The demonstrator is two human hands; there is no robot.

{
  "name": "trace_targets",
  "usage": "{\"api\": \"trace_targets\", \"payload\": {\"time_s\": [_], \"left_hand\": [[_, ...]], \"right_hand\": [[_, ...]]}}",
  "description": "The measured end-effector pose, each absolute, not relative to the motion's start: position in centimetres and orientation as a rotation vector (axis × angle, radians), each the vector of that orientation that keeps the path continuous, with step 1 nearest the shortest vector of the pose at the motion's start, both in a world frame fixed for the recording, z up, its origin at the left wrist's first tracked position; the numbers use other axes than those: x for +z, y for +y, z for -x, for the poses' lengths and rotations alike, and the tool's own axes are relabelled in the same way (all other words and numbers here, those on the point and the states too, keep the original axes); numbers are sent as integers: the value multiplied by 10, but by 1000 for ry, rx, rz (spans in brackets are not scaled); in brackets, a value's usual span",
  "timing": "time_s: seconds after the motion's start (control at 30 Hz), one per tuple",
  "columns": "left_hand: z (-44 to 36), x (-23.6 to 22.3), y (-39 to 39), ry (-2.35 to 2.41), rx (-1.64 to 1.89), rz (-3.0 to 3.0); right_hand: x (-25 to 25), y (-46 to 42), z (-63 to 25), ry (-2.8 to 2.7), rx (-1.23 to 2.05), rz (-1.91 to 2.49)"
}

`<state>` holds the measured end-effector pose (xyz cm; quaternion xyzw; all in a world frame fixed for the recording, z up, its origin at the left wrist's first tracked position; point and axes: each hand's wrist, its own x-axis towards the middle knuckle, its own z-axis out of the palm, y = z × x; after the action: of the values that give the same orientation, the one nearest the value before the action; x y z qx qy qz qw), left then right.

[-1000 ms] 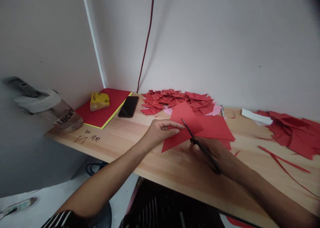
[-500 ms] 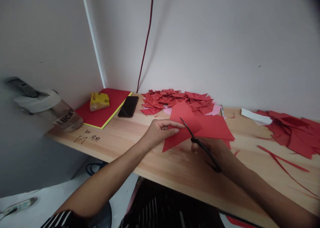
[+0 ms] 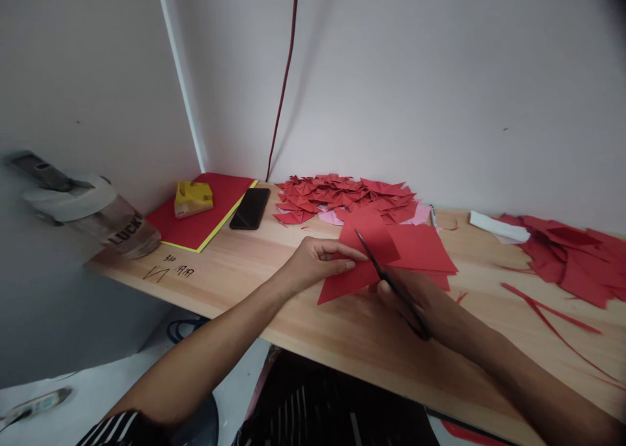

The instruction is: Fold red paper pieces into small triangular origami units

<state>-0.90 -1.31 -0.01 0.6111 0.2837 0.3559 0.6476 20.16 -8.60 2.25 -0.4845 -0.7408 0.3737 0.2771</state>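
Observation:
Between thumb and fingers, my left hand [image 3: 320, 261] pinches a piece of red paper [image 3: 345, 284] above the table. My right hand [image 3: 415, 299] grips a pair of dark scissors [image 3: 374, 258], with the blades lying across the held paper and pointing away to the upper left. Most of the handles is hidden by my fingers. More red sheets [image 3: 423, 247] lie on the table just beyond the scissors. A heap of folded red paper pieces [image 3: 347, 195] rests against the wall behind them.
On the left stand a water bottle [image 3: 115, 221], a yellow packet [image 3: 194, 199] on red sheets [image 3: 220, 195], and a black phone [image 3: 250, 208]. At right are cut red papers [image 3: 572, 260], a white strip [image 3: 499, 225] and thin red offcuts [image 3: 552, 309]. A cable [image 3: 288, 68] hangs down the wall.
The held paper has turned slightly and its top edge sits lower. My left fingertips have shifted a little right, closer to the scissors; my right hand keeps its grip.

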Motion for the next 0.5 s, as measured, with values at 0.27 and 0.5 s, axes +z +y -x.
{"api": "trace_targets", "payload": {"time_s": [0.27, 0.5], "left_hand": [[9, 0, -13, 626, 791, -1362], [9, -1, -12, 591, 778, -1371]], "right_hand": [[15, -83, -201, -1995, 930, 1291], [6, -82, -204, -1962, 880, 1317]]}}
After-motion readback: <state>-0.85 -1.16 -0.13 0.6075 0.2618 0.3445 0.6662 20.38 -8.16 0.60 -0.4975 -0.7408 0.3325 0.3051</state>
